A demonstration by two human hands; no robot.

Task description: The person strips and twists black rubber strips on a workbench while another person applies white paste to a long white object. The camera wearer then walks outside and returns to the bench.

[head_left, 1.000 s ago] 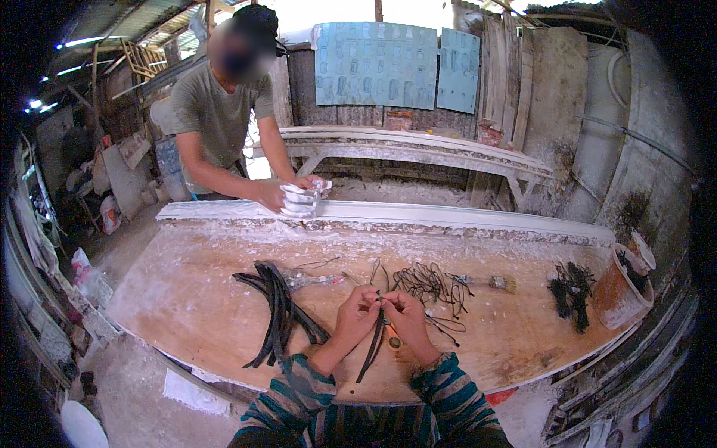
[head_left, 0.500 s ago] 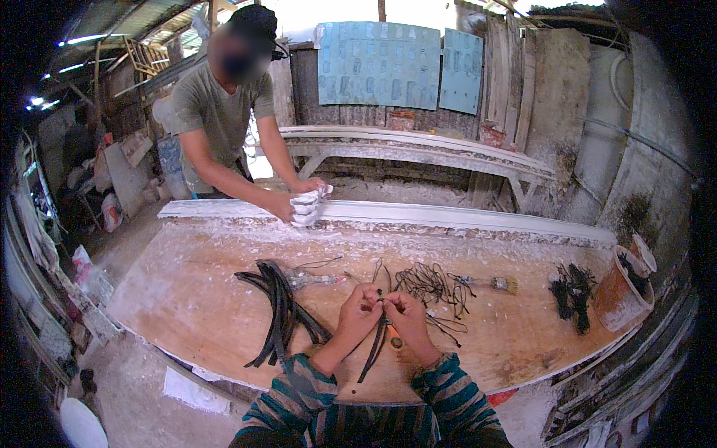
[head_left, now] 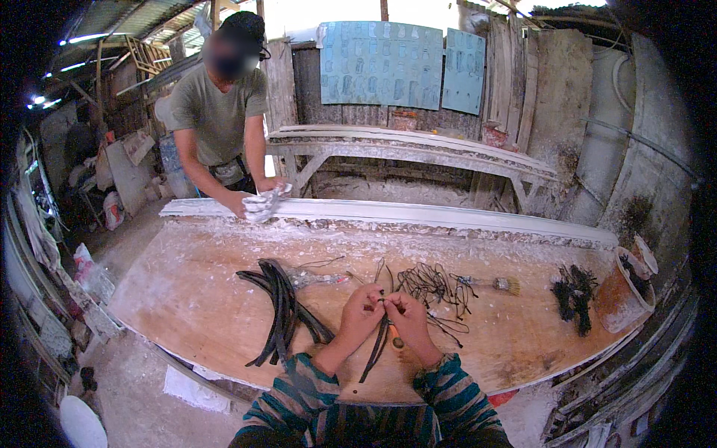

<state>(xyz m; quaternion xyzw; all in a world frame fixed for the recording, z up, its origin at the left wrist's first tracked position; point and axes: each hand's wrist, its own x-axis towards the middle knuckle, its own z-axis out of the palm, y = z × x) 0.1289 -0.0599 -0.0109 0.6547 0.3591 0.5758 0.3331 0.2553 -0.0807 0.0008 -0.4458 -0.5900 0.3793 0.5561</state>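
Observation:
My left hand and my right hand meet above the near middle of the wooden table. Thumbs and fingers of both are pinched together on a thin black cord, part of which sticks up past the fingertips. A flat black strip hangs below the hands toward the table's near edge; whether it joins the cord is hidden by my fingers. Beside my right hand lies a tool with an orange handle, partly covered. Left of my hands is a bundle of thick black strips.
A tangle of black cords, a paintbrush, black cord bundles and a dusty orange bucket lie to the right. Across the wooden table, a co-worker handles a white wad on a long white moulding.
The co-worker's hands have slid left along the moulding with the white wad. My own hands keep their pinch in nearly the same spot.

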